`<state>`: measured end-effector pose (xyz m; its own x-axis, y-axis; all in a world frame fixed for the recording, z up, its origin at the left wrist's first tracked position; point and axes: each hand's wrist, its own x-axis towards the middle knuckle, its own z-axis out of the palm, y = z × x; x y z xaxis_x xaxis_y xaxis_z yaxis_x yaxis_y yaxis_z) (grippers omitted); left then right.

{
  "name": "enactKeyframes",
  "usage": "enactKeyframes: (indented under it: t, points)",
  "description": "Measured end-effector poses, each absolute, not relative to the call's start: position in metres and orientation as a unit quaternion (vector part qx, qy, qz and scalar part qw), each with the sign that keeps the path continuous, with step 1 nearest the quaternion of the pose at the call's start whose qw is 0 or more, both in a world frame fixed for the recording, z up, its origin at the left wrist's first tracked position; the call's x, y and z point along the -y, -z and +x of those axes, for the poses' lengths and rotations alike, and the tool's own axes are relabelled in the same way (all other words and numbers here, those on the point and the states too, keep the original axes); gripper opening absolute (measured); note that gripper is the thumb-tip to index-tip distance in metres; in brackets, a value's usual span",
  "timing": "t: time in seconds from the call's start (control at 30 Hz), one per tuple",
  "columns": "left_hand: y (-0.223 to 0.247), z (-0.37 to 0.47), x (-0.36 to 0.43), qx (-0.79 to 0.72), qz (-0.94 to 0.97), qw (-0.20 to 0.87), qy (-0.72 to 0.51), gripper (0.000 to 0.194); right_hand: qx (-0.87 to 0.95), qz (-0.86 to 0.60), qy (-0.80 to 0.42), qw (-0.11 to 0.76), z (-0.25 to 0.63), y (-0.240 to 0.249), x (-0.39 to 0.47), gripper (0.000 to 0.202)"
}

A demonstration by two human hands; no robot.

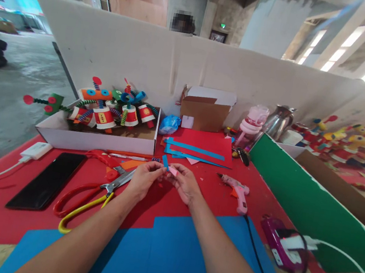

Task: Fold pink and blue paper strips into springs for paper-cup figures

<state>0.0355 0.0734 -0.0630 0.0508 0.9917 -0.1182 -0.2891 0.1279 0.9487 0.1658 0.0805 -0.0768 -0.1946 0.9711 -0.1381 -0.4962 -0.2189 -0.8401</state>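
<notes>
My left hand [145, 177] pinches a short blue paper strip [165, 161] that sticks up between the two hands. In my right hand [186, 184] a small pink paper piece [173, 170] is gripped, its end close to the blue strip. Both hands meet over the red table covering [206, 193], fingertips nearly touching. Beside my left wrist lie large scissors [110, 187] with red and yellow handles. A pink glue gun [238, 191] rests right of my right hand. Behind the hands, long blue paper strips [197, 150] lie on red paper [216, 142].
A white box [98, 141] of paper-cup figures [104, 117] stands back left. A black phone [46, 182] lies left. A green-sided box [310, 207], purple power strip [281, 244] and cables are on the right. Blue sheets [164, 253] lie under my forearms. A pink bottle [251, 124] stands behind.
</notes>
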Motion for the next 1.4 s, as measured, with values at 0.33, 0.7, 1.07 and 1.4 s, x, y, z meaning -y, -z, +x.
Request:
enactKeyframes:
  t: [0.33, 0.7, 1.07, 1.4]
  points:
    - [0.0625, 0.0349, -0.0723, -0.486, 0.404, 0.569, -0.527, 0.040, 0.353, -0.403, -0.658, 0.529, 0.1622, 0.0754, -0.0779, 0.031]
    - [0.0685, 0.0327, -0.0765, -0.466, 0.407, 0.591, -0.518, 0.035, 0.403, -0.431, -0.594, 0.547, 0.1608, 0.0785, -0.0806, 0.026]
    - [0.0674, 0.0329, -0.0736, -0.406, 0.412, 0.607, -0.545, 0.035, 0.342, -0.432, -0.637, 0.538, 0.1641, 0.0777, -0.0819, 0.035]
    - [0.0681, 0.0339, -0.0752, -0.501, 0.419, 0.533, -0.537, 0.028, 0.348, -0.400, -0.676, 0.512, 0.1619, 0.0714, -0.0775, 0.037]
